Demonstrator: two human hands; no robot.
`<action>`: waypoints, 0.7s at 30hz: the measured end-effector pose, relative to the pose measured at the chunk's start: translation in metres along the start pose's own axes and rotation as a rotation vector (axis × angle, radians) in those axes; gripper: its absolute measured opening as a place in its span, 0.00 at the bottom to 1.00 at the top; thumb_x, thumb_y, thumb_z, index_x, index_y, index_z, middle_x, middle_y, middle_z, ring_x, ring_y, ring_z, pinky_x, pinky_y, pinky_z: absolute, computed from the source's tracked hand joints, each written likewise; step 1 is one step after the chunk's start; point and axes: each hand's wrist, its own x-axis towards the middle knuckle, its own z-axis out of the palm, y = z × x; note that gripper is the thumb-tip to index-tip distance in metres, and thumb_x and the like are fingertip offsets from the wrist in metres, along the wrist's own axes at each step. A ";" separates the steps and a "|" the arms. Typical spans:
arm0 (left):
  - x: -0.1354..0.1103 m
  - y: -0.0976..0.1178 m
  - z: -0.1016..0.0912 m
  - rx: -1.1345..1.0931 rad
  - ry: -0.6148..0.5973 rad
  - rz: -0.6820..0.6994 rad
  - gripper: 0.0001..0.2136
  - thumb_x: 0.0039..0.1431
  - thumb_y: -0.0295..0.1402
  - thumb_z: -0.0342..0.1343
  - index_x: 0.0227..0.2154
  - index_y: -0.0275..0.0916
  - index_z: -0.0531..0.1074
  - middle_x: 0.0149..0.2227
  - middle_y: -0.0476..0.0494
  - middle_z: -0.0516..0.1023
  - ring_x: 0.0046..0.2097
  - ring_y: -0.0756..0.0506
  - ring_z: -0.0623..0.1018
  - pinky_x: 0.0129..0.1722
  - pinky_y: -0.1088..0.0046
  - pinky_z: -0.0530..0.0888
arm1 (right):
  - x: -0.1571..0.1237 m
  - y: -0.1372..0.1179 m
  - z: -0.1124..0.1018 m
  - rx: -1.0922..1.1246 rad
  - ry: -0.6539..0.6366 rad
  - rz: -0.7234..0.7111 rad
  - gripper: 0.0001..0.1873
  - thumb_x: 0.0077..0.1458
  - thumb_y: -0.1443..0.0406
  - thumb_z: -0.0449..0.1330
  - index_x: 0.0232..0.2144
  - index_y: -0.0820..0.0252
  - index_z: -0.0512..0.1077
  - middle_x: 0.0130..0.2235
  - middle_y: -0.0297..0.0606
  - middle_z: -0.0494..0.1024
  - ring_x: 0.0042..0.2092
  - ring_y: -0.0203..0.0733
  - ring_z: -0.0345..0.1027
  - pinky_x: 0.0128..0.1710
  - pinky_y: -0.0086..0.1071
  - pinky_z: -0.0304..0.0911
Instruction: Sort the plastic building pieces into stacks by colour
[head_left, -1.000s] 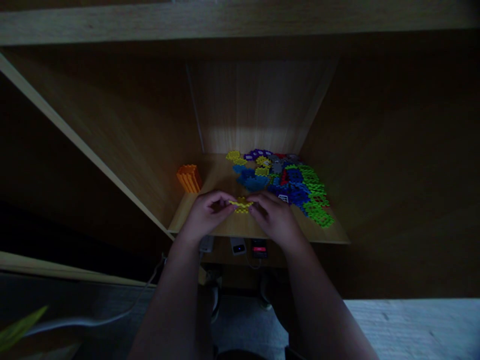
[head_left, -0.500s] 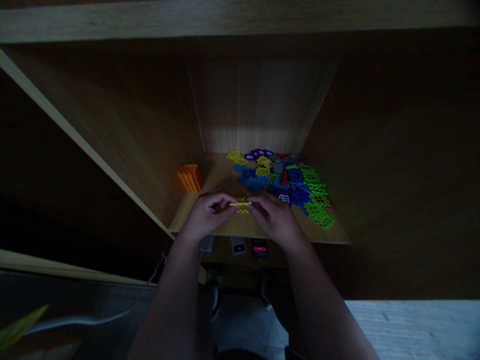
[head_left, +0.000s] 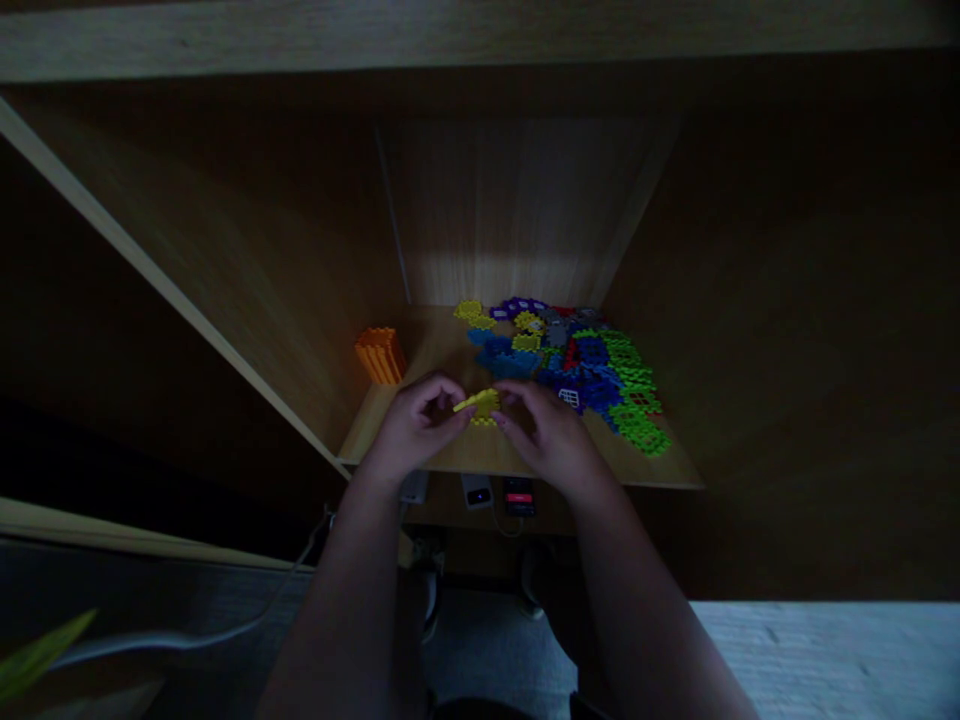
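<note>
My left hand (head_left: 411, 428) and my right hand (head_left: 550, 435) meet over the front of a wooden shelf (head_left: 660, 470). Both pinch a small yellow interlocking plastic piece (head_left: 482, 403) between their fingertips, held just above the shelf. Behind the hands lies a pile of flat plastic pieces (head_left: 577, 365) in blue, purple, yellow, red and grey, with several green ones (head_left: 636, 405) on its right. The scene is dim.
An orange ribbed block (head_left: 379, 355) stands at the shelf's left, against the side wall. Wooden panels close the shelf at left, right and back. Small devices (head_left: 495, 494) with a cable sit under the shelf's front edge. A green leaf (head_left: 37, 655) shows at bottom left.
The yellow piece has turned between my fingers, from lying flat to edge-on and then tilted up to the right. Both hands stay in the same place.
</note>
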 end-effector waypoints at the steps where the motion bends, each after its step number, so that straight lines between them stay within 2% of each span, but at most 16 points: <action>1: 0.000 0.000 0.000 0.000 -0.002 0.007 0.07 0.65 0.34 0.66 0.34 0.40 0.74 0.31 0.50 0.74 0.33 0.50 0.72 0.33 0.75 0.67 | 0.000 -0.001 -0.001 -0.001 0.004 -0.017 0.17 0.72 0.61 0.62 0.60 0.51 0.71 0.52 0.43 0.84 0.52 0.50 0.81 0.54 0.44 0.76; 4: 0.001 0.001 0.000 0.004 -0.018 0.025 0.05 0.65 0.32 0.65 0.34 0.40 0.75 0.32 0.50 0.75 0.33 0.50 0.73 0.33 0.75 0.67 | 0.001 -0.003 -0.003 -0.004 0.014 -0.043 0.15 0.73 0.62 0.61 0.59 0.50 0.72 0.51 0.42 0.84 0.53 0.50 0.80 0.55 0.44 0.76; 11: 0.002 0.000 -0.001 0.030 -0.033 0.053 0.04 0.65 0.32 0.65 0.35 0.40 0.77 0.34 0.47 0.76 0.35 0.48 0.76 0.35 0.73 0.71 | 0.000 -0.004 -0.004 -0.021 0.019 0.007 0.09 0.72 0.61 0.61 0.53 0.52 0.74 0.47 0.41 0.84 0.49 0.49 0.80 0.51 0.42 0.75; 17: 0.002 0.001 -0.002 0.037 -0.054 0.084 0.02 0.65 0.31 0.65 0.36 0.40 0.78 0.34 0.47 0.77 0.36 0.49 0.76 0.36 0.75 0.70 | 0.002 -0.005 -0.005 -0.006 0.028 -0.042 0.14 0.72 0.63 0.62 0.58 0.51 0.73 0.49 0.42 0.84 0.50 0.49 0.80 0.51 0.43 0.76; 21: 0.004 0.004 -0.003 0.034 -0.065 0.109 0.02 0.65 0.30 0.65 0.36 0.39 0.79 0.34 0.47 0.77 0.37 0.48 0.76 0.36 0.74 0.70 | 0.002 -0.004 -0.003 0.001 0.007 -0.061 0.10 0.73 0.64 0.60 0.54 0.51 0.76 0.49 0.41 0.85 0.50 0.47 0.81 0.51 0.41 0.76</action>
